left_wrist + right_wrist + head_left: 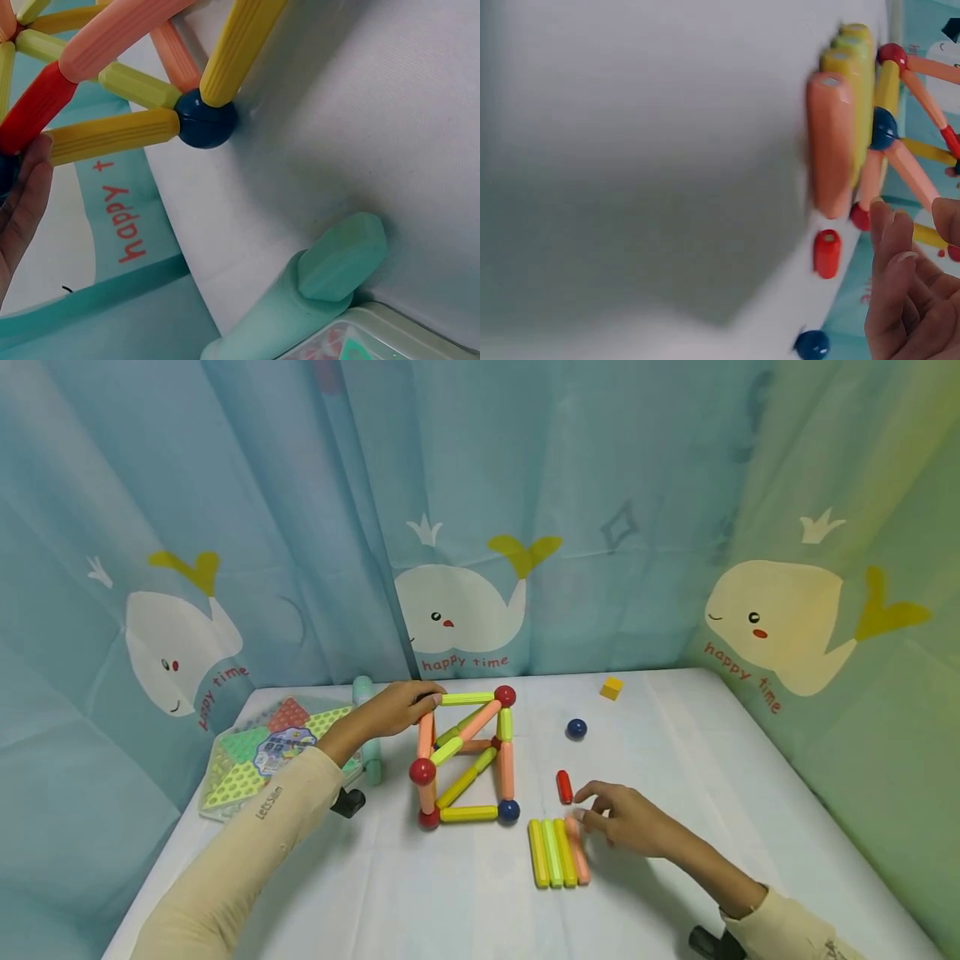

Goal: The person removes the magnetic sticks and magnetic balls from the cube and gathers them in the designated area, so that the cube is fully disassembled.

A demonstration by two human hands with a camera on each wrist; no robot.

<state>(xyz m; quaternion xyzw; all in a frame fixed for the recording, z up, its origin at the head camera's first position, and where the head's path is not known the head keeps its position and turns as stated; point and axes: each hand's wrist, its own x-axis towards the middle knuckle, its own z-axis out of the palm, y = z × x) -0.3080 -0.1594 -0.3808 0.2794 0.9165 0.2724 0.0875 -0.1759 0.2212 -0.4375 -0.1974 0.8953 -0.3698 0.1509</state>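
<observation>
A cube-shaped frame of magnetic sticks and balls [468, 813] stands mid-table, with diagonal sticks on its faces. My left hand [393, 710] grips its upper back-left corner. In the left wrist view, the fingers [26, 196] hold it by a dark blue ball [7, 174], where a red stick [39, 106] and a yellow stick [116, 136] join. My right hand [636, 820] hovers with loosely bent fingers, nothing between them. Just left of it lie a short red stick [565, 787] and a row of several sticks [553, 853], the rightmost one pink [830, 142].
A loose dark blue ball [577, 729] and a small yellow block [611, 688] lie behind the right hand. Left of the frame are a clear box of coloured pieces [232, 793] and a mint-green toy hammer [363, 690]. Whale-print curtains [637, 610] enclose the table.
</observation>
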